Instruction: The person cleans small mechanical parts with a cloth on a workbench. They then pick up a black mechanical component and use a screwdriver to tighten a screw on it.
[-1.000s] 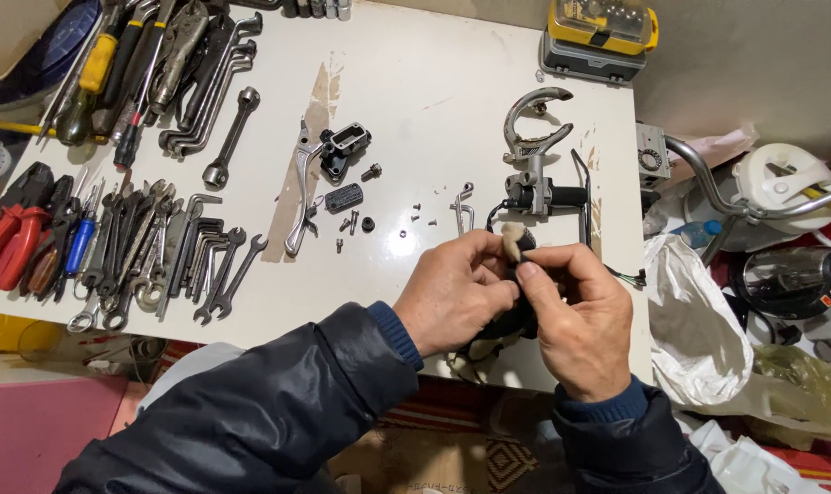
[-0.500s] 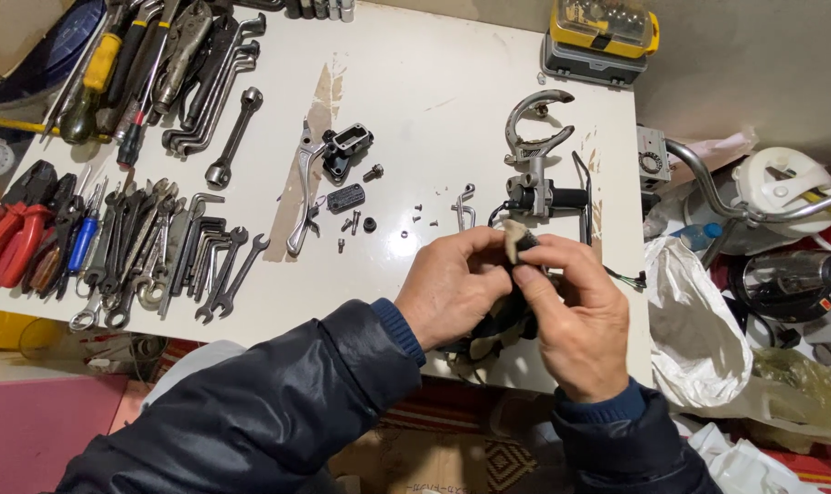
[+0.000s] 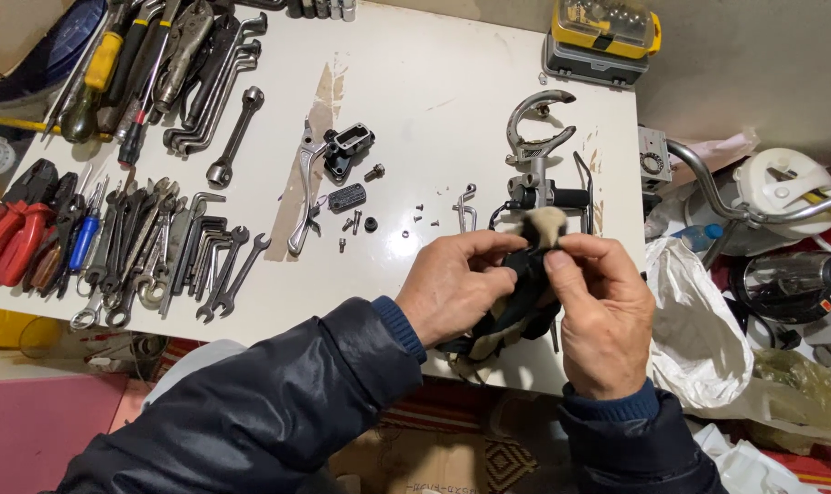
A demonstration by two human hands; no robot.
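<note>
My left hand (image 3: 457, 284) and my right hand (image 3: 603, 316) meet over the near edge of the white table (image 3: 434, 101). Both pinch a dirty rag (image 3: 516, 306), dark with pale patches, bunched between the fingertips. What the rag wraps is hidden. Just beyond the hands lies a metal lever-and-clamp assembly (image 3: 539, 169) with a black cylinder. Left of it sit a silver brake lever (image 3: 304, 197), a small black housing (image 3: 347, 146), a black cover plate (image 3: 347, 197) and several loose screws (image 3: 415, 215).
Rows of wrenches (image 3: 159, 247) and red-handled pliers (image 3: 13, 238) fill the table's left side, with more spanners and screwdrivers (image 3: 159, 64) at the back left. A yellow-lidded case (image 3: 603, 37) stands at the back right. A white plastic bag (image 3: 699, 329) and chrome handlebar (image 3: 736, 201) crowd the right.
The hands have stayed in place over the table's near edge. The fingers have shifted slightly on the rag, and a pale patch of it now shows at the fingertips.
</note>
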